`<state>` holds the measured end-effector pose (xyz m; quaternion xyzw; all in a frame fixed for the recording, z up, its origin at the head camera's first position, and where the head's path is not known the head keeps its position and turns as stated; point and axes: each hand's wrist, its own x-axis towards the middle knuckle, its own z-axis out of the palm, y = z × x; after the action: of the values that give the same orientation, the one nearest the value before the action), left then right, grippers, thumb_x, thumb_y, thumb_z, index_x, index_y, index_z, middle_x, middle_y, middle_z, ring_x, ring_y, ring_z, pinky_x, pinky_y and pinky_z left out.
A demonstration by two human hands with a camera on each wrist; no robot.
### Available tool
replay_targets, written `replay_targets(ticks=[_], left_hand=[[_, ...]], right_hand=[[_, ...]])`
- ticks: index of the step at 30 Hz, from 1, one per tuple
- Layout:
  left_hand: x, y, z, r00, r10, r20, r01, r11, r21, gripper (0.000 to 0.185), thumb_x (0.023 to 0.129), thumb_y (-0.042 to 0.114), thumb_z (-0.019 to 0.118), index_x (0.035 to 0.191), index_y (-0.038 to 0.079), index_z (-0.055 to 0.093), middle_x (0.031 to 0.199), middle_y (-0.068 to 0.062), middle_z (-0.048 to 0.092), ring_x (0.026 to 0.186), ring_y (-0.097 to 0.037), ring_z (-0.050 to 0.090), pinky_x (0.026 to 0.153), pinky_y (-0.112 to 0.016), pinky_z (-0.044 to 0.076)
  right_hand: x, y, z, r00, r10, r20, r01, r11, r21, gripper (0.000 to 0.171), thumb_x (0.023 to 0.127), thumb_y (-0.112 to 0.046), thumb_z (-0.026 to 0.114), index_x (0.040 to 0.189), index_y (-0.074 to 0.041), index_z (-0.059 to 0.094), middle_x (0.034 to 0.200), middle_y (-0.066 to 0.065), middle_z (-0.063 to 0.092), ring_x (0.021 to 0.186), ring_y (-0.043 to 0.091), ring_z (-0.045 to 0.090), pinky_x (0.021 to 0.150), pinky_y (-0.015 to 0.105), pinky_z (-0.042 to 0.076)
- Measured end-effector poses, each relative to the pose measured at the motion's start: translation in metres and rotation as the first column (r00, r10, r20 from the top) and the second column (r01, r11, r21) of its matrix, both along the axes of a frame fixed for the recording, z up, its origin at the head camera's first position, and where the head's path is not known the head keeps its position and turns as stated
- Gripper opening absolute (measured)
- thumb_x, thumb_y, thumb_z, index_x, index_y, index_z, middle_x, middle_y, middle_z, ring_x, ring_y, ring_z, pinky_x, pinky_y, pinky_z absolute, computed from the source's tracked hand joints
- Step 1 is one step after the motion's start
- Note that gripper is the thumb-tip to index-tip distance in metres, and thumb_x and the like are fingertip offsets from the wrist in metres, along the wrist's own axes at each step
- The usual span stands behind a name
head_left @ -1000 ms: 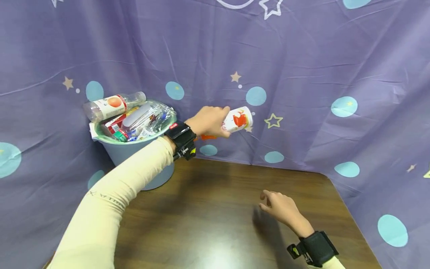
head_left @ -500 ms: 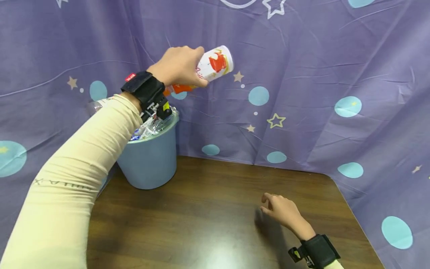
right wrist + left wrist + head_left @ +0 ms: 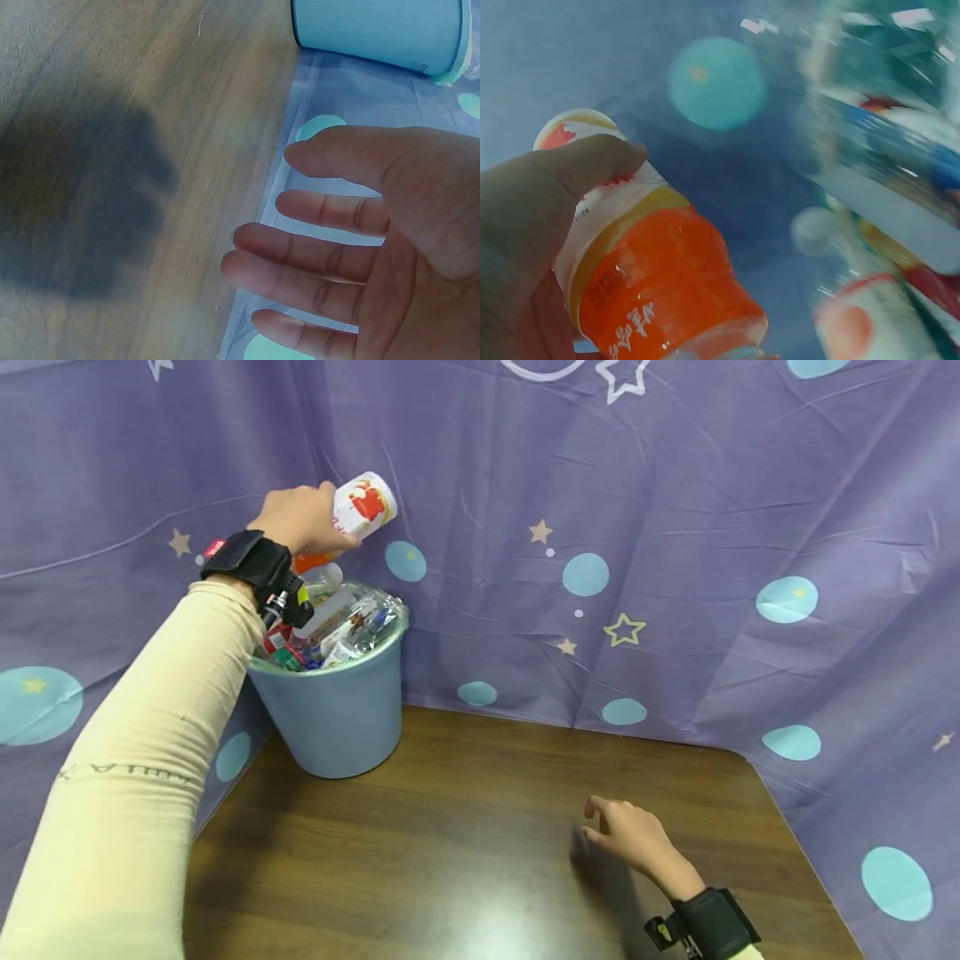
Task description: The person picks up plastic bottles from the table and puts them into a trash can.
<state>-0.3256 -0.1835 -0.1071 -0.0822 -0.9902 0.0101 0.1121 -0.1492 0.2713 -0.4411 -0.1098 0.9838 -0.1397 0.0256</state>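
Note:
My left hand (image 3: pixel 296 518) grips an orange and white plastic bottle (image 3: pixel 365 506), tilted, above the blue bin at the back left. In the left wrist view the thumb lies across the white part of the bottle (image 3: pixel 667 270), and its orange part points down to the right. The bin (image 3: pixel 337 718) is heaped with empty packaging, including a clear bottle (image 3: pixel 324 578) partly hidden behind my hand and wrist. My right hand (image 3: pixel 633 835) hovers over the right part of the table, holding nothing; its fingers are loosely bent in the right wrist view.
The brown wooden table (image 3: pixel 465 802) has a rounded far right corner. A purple curtain (image 3: pixel 480 568) with stars and blue spots hangs behind and along both sides. The bin stands near the table's back left, close to the curtain.
My left hand has carried the bottle up and to the left, from in front of the curtain to over the bin. The right hand has stayed nearly still.

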Motion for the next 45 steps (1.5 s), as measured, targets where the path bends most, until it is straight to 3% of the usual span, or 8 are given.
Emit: replay_targets(ticks=[7,13,18,25,31,40,45], left_hand=[[-0.005,-0.026,-0.038,0.999,0.038,0.036,-0.037,0.999,-0.023,0.076,0.093,0.042,0.062,0.136,-0.015,0.037,0.124,-0.036,0.053,0.111,-0.053,0.056,0.093,-0.067,0.047],[-0.006,-0.026,-0.063,0.998,0.037,0.047,-0.036,0.999,-0.03,0.075,0.095,0.041,0.062,0.136,-0.016,0.037,0.127,-0.038,0.049,0.114,-0.058,0.052,0.094,-0.068,0.046],[-0.007,-0.022,-0.076,0.997,0.069,0.022,-0.068,0.997,-0.029,0.075,0.096,0.041,0.06,0.137,-0.018,0.038,0.13,-0.038,0.048,0.118,-0.057,0.051,0.097,-0.067,0.046],[-0.01,-0.023,-0.086,0.996,0.088,0.02,-0.087,0.994,-0.069,0.078,0.099,0.041,0.06,0.14,-0.02,0.034,0.136,-0.039,0.044,0.124,-0.059,0.046,0.098,-0.067,0.045],[-0.01,-0.025,-0.089,0.995,0.093,0.027,-0.092,0.995,-0.045,0.078,0.1,0.041,0.059,0.145,-0.017,0.031,0.141,-0.039,0.041,0.127,-0.059,0.043,0.099,-0.069,0.044],[-0.01,-0.026,-0.089,0.986,0.121,0.114,-0.119,0.992,-0.031,0.08,0.104,0.046,0.047,0.153,-0.012,0.022,0.152,-0.039,0.029,0.137,-0.061,0.032,0.106,-0.074,0.035],[-0.01,-0.027,-0.092,0.986,0.127,0.112,-0.126,0.992,-0.019,0.082,0.103,0.045,0.048,0.153,-0.013,0.02,0.15,-0.04,0.03,0.136,-0.061,0.034,0.108,-0.073,0.034]], right_hand=[[-0.002,-0.001,-0.005,1.0,0.003,0.025,-0.002,1.0,-0.005,0.02,0.087,-0.025,0.079,0.1,-0.013,0.068,0.073,-0.003,0.061,0.061,0.011,0.053,0.053,0.032,0.043],[-0.001,-0.002,-0.007,1.0,0.002,0.031,-0.001,1.0,-0.014,0.021,0.087,-0.024,0.079,0.1,-0.013,0.068,0.072,-0.003,0.06,0.061,0.011,0.053,0.053,0.032,0.042],[0.0,-0.002,-0.009,1.0,0.004,0.027,-0.003,1.0,-0.023,0.02,0.087,-0.025,0.079,0.1,-0.014,0.068,0.072,-0.003,0.06,0.06,0.011,0.052,0.053,0.032,0.042],[0.0,-0.003,-0.012,0.999,-0.006,0.043,0.007,1.0,-0.029,0.02,0.087,-0.025,0.079,0.1,-0.014,0.069,0.071,-0.004,0.059,0.059,0.011,0.051,0.053,0.031,0.041],[0.001,-0.003,-0.013,0.998,-0.019,0.052,0.021,0.999,-0.026,0.02,0.087,-0.025,0.079,0.1,-0.014,0.068,0.07,-0.004,0.059,0.058,0.012,0.05,0.052,0.031,0.04],[-0.002,-0.006,-0.013,0.999,-0.019,0.05,0.021,0.999,-0.04,0.019,0.087,-0.024,0.079,0.098,-0.013,0.068,0.07,-0.004,0.058,0.059,0.012,0.05,0.053,0.031,0.04],[-0.003,-0.006,-0.015,0.999,-0.015,0.037,0.017,0.999,-0.039,0.018,0.086,-0.024,0.079,0.098,-0.014,0.068,0.069,-0.005,0.058,0.058,0.011,0.05,0.053,0.031,0.039]])
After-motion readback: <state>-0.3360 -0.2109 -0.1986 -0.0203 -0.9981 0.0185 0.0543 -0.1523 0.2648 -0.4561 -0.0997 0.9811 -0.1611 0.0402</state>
